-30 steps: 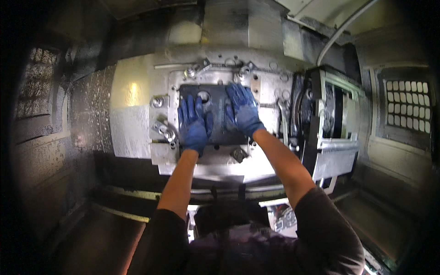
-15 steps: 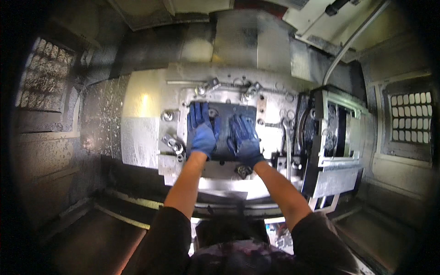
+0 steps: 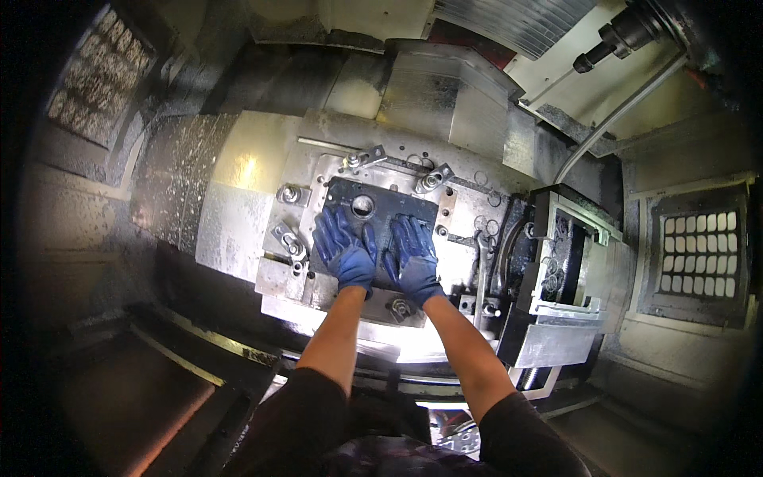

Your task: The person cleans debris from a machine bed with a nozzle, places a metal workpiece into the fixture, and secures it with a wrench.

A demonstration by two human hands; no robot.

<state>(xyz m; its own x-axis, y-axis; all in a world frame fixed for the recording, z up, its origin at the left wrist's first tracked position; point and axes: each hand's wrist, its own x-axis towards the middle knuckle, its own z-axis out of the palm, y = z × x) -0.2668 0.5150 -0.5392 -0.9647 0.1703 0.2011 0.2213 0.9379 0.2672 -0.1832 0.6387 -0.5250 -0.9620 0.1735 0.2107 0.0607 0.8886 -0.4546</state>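
Observation:
A dark rectangular plate [image 3: 397,200] lies on a bright metal fixture base [image 3: 324,161]. My left hand [image 3: 344,253], in a blue glove, rests flat on the plate's left part with the fingers stretched out. Beside it, my right hand [image 3: 413,261], gloved the same way, lies flat with fingers extended over the plate's right part. Neither hand grips anything. Just beyond my left fingertips is a round hole [image 3: 362,207] in the plate. Bolted clamps stand around it, among them a far left clamp [image 3: 363,159], a far right clamp [image 3: 433,179] and a left clamp [image 3: 289,240].
An open-end wrench [image 3: 482,274] lies right of the plate. Farther right stands a boxy metal unit [image 3: 548,310]. A dark cylindrical tool head [image 3: 624,38] hangs at the upper right, near a bent pipe [image 3: 616,119]. Machine walls with grid windows [image 3: 699,253] enclose both sides.
My left hand has drawn back toward me, uncovering the round hole. My right hand has shifted slightly nearer the left one. The whole view has tilted clockwise.

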